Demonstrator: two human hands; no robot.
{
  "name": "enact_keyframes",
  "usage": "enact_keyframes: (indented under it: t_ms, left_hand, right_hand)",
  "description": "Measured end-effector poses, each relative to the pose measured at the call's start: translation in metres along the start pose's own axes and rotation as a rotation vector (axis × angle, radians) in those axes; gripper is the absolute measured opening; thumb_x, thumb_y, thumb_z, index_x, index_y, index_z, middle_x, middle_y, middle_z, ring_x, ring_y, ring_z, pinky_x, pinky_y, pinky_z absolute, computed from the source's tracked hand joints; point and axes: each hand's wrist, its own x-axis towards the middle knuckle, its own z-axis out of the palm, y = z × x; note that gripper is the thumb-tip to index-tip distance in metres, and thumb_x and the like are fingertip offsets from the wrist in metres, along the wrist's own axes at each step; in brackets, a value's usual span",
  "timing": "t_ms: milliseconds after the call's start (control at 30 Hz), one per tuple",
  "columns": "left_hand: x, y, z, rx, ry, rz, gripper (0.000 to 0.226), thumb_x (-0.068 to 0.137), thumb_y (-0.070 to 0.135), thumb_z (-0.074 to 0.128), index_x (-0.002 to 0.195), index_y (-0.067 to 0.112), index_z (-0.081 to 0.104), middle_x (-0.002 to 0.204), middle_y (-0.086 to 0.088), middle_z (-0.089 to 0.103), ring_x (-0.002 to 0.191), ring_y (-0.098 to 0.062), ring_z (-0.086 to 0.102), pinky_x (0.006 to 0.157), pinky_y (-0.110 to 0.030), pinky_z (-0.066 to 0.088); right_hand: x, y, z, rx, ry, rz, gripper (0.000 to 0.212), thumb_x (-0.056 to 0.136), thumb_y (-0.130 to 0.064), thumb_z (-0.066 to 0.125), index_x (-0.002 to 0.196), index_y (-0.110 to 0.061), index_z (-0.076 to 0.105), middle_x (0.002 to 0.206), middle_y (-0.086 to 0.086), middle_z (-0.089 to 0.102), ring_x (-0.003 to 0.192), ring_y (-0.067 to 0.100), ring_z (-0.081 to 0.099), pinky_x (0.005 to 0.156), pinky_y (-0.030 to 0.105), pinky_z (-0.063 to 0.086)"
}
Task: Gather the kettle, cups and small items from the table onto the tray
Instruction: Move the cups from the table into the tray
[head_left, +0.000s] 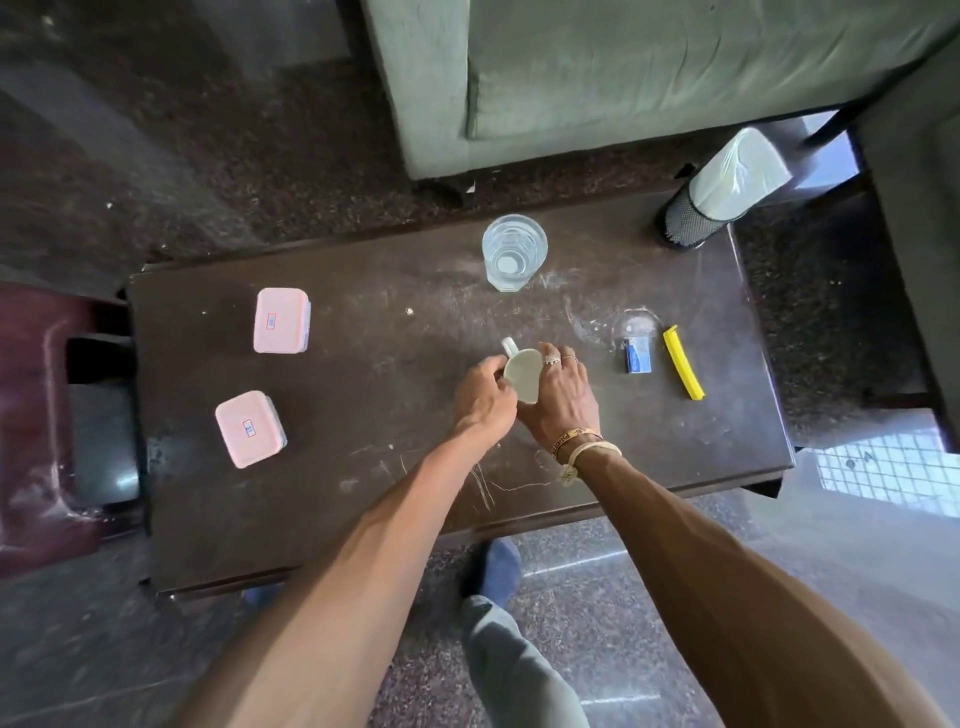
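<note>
- White cup (523, 382) is near the middle of the table (363, 493), between your two hands.
- Your left hand (483, 397) curls round its handle side; your right hand (561, 402) wraps the other side.
- Clear glass (514, 252) stands near the far edge, well apart.

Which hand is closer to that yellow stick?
Right. The right hand, holding the white cup, is left of the yellow stick; the left hand grips the cup's far side, farther away.

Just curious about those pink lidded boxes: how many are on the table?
2. The far pink box lies left on the table; the near pink box sits closer to the person. None appears hidden.
</note>
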Motion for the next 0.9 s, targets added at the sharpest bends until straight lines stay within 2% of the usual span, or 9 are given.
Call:
enact_keyframes:
  t_ms: [100,233,300,400,500,633,800,900]
  left_hand:
    - [-0.016,-0.003,-0.014,-0.084,0.019,0.021,0.037,0.096,0.006,0.049,0.13,0.014,0.062,0.128,-0.006,0.067,0.115,-0.025,0.063,0.089,-0.024,0.046]
    - [-0.043,-0.008,-0.046,-0.237,0.056,0.016,0.036,0.094,-0.001,0.048,0.123,0.011,0.065,0.124,-0.008,0.068,0.113,-0.023,0.063,0.093,-0.023,0.046]
    - [-0.055,-0.012,-0.063,-0.298,0.08,0.002,0.038,0.093,-0.006,0.046,0.124,0.008,0.063,0.126,-0.011,0.066,0.117,-0.026,0.061,0.101,-0.027,0.047]
    - [-0.084,-0.018,-0.102,-0.393,0.116,-0.017,0.037,0.096,-0.008,0.042,0.129,0.001,0.057,0.133,-0.015,0.057,0.122,-0.027,0.057,0.097,-0.022,0.043]
    - [-0.11,-0.027,-0.149,-0.501,0.2,-0.008,0.037,0.091,-0.016,0.043,0.123,-0.01,0.061,0.129,-0.025,0.061,0.12,-0.034,0.06,0.104,-0.034,0.046]
    - [-0.144,-0.057,-0.217,-0.534,0.328,-0.034,0.036,0.089,-0.009,0.052,0.118,0.003,0.07,0.118,-0.015,0.071,0.11,-0.029,0.067,0.098,-0.044,0.053]
    - [-0.182,-0.114,-0.3,-0.594,0.462,-0.031,0.034,0.082,0.006,0.056,0.105,0.019,0.077,0.098,-0.001,0.078,0.09,-0.021,0.074,0.084,-0.046,0.06]
    - [-0.202,-0.153,-0.344,-0.677,0.531,-0.036,0.035,0.07,0.02,0.05,0.093,0.028,0.076,0.091,0.0,0.078,0.084,-0.02,0.075,0.082,-0.039,0.061]
  right_hand:
    - [-0.015,-0.01,-0.008,-0.012,0.027,-0.027,0.085,0.076,-0.05,0.077,0.141,-0.01,0.04,0.132,0.01,0.048,0.122,0.03,0.05,0.1,0.042,0.046]
    - [-0.042,-0.039,-0.023,-0.062,0.067,-0.103,0.081,0.071,-0.054,0.078,0.133,-0.012,0.047,0.124,0.007,0.053,0.113,0.028,0.053,0.097,0.039,0.044]
    - [-0.053,-0.054,-0.029,-0.067,0.09,-0.137,0.08,0.068,-0.055,0.078,0.129,-0.011,0.051,0.119,0.007,0.056,0.108,0.029,0.055,0.093,0.039,0.044]
    - [-0.071,-0.09,-0.039,-0.075,0.092,-0.237,0.077,0.063,-0.057,0.076,0.123,-0.013,0.055,0.113,0.006,0.058,0.102,0.03,0.057,0.087,0.04,0.046]
    - [-0.088,-0.136,-0.045,-0.083,0.065,-0.339,0.079,0.062,-0.057,0.076,0.125,-0.015,0.054,0.114,0.005,0.057,0.102,0.03,0.057,0.088,0.04,0.046]
    - [-0.113,-0.207,-0.039,-0.092,0.031,-0.475,0.085,0.065,-0.055,0.076,0.134,-0.012,0.051,0.122,0.009,0.057,0.112,0.032,0.054,0.096,0.042,0.045]
    - [-0.144,-0.303,-0.017,-0.118,-0.024,-0.658,0.088,0.064,-0.045,0.081,0.139,-0.014,0.049,0.126,0.008,0.054,0.114,0.031,0.053,0.097,0.039,0.044]
    - [-0.165,-0.359,0.004,-0.118,-0.035,-0.753,0.085,0.067,-0.047,0.082,0.138,-0.014,0.051,0.125,0.01,0.056,0.114,0.032,0.054,0.097,0.041,0.046]
